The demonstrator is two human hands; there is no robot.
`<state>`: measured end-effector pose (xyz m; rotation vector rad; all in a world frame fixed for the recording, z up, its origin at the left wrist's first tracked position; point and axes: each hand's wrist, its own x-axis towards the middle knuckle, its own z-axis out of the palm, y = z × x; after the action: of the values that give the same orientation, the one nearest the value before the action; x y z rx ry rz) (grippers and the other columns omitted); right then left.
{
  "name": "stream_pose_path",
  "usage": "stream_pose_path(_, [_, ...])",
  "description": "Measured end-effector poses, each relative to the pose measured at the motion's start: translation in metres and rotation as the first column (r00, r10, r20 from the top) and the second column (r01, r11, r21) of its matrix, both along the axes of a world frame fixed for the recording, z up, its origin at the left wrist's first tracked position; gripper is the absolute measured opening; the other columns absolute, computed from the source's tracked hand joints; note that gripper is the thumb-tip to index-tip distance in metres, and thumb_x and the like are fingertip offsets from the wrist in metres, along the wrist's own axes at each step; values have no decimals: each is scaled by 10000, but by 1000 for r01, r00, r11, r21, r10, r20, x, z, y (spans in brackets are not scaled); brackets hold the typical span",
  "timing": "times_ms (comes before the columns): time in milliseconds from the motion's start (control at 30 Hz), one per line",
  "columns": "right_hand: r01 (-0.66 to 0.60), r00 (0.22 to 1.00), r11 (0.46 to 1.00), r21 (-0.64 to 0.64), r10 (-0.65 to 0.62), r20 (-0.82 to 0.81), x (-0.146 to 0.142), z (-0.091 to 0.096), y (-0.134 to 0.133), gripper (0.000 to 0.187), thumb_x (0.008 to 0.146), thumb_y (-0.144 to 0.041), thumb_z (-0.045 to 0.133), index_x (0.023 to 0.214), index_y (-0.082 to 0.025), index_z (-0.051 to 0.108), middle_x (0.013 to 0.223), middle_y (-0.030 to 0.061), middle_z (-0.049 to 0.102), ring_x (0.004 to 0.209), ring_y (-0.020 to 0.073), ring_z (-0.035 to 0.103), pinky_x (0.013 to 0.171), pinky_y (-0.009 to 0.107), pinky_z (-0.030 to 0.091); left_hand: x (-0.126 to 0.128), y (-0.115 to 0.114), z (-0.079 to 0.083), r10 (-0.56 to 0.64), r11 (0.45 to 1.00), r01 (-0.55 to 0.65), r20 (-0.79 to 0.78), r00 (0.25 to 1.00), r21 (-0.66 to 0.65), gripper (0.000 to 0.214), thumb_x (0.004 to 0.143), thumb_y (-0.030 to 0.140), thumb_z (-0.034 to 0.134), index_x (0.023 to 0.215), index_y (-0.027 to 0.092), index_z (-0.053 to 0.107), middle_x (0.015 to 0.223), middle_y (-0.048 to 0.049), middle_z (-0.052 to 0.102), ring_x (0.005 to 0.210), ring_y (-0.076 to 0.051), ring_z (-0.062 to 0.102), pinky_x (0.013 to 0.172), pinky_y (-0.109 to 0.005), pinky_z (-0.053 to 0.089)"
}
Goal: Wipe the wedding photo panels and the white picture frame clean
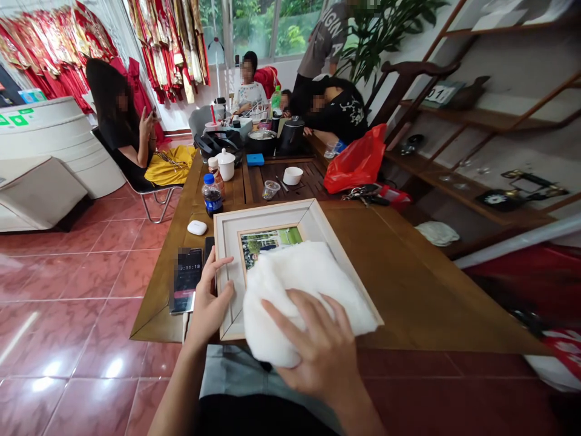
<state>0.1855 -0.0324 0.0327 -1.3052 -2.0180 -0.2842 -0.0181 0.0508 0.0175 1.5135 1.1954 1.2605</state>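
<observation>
A white picture frame with a pale wooden edge lies on the wooden table, a printed photo showing in its middle. My left hand grips the frame's left side, thumb and forefinger resting on the border. Under the spread fingers of my right hand is a soft white cloth, bunched over the lower right of the frame. It hides part of the photo and hangs past the near edge. Beside my left hand lies a phone with a cable plugged in.
On the table stand a dark drink bottle, a white earbud case, a lidded white cup, a small bowl and a red plastic bag. Several people sit or stand around the far end. Shelves line the right.
</observation>
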Motion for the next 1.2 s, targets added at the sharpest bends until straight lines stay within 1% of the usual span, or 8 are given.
stream_pose_path(133, [-57, 998, 998, -25, 57, 5, -27, 3, 1, 570, 803, -432, 637, 1354, -285, 632, 1284, 144, 632, 1170, 337, 583, 1072, 546, 333, -1, 1, 1, -27, 1000, 27, 35, 999, -2, 410, 875, 297, 695, 1282, 282, 655, 1698, -57, 282, 1551, -303, 303, 1254, -435, 288])
stream_pose_path(267, [-68, 997, 998, 5, 68, 26, -24, 1, 1, 535, 841, -403, 590, 1365, -297, 625, 1281, 128, 638, 1172, 307, 598, 1074, 518, 352, -2, 1, 2, -36, 999, 36, 39, 999, -6, 405, 873, 283, 700, 1275, 286, 656, 1698, -58, 282, 1535, -307, 341, 1256, -442, 287])
stream_pose_path(467, [-50, 983, 990, 135, 25, 180, 35, -10, 1, 560, 889, -490, 501, 1386, -258, 611, 1253, 150, 620, 1125, 325, 615, 1004, 514, 416, -1, 1, 2, -10, 1000, 10, 8, 1000, -18, 381, 893, 236, 622, 1270, 274, 661, 1691, -51, 298, 1580, -284, 218, 1286, -461, 208])
stream_pose_path(600, [91, 974, 973, 212, -131, 183, 80, -16, -2, 630, 859, -459, 602, 1450, -242, 563, 1237, 157, 602, 1048, 322, 627, 943, 486, 439, 0, 1, 2, -20, 1000, 20, 9, 1000, -11, 393, 887, 227, 622, 1277, 271, 656, 1687, -54, 309, 1585, -275, 198, 1295, -453, 170])
stream_pose_path(700, [154, 969, 963, 222, -191, 156, 89, -18, -5, 632, 854, -420, 613, 1462, -259, 548, 1252, 154, 590, 1041, 331, 624, 927, 488, 438, 0, 1, 2, -28, 1000, 28, 28, 999, -7, 385, 888, 234, 628, 1271, 265, 656, 1696, -60, 285, 1584, -281, 201, 1293, -456, 174])
stream_pose_path(867, [172, 973, 971, 164, -193, 124, 62, -13, -6, 523, 851, -434, 602, 1349, -276, 625, 1243, 144, 599, 1053, 337, 613, 966, 526, 414, -2, 2, 2, -25, 999, 26, 46, 999, -19, 371, 901, 242, 625, 1271, 261, 651, 1690, -73, 296, 1586, -277, 197, 1291, -461, 173])
stream_pose_path(1033, [66, 997, 996, 63, -69, 34, 11, -8, -5, 540, 835, -469, 586, 1335, -275, 645, 1275, 152, 596, 1115, 354, 585, 1035, 570, 360, -2, 3, 2, -10, 1000, 11, 40, 999, -19, 344, 892, 244, 635, 1234, 260, 669, 1687, -70, 303, 1582, -289, 213, 1288, -471, 186])
stream_pose_path(1200, [-8, 1000, 1000, 21, 8, -13, -34, -8, -2, 587, 826, -483, 599, 1381, -292, 612, 1292, 146, 621, 1178, 331, 559, 1086, 559, 304, -2, 3, 0, -31, 999, 33, 82, 996, -29, 370, 866, 253, 697, 1233, 292, 663, 1698, -38, 279, 1537, -304, 337, 1272, -452, 247])
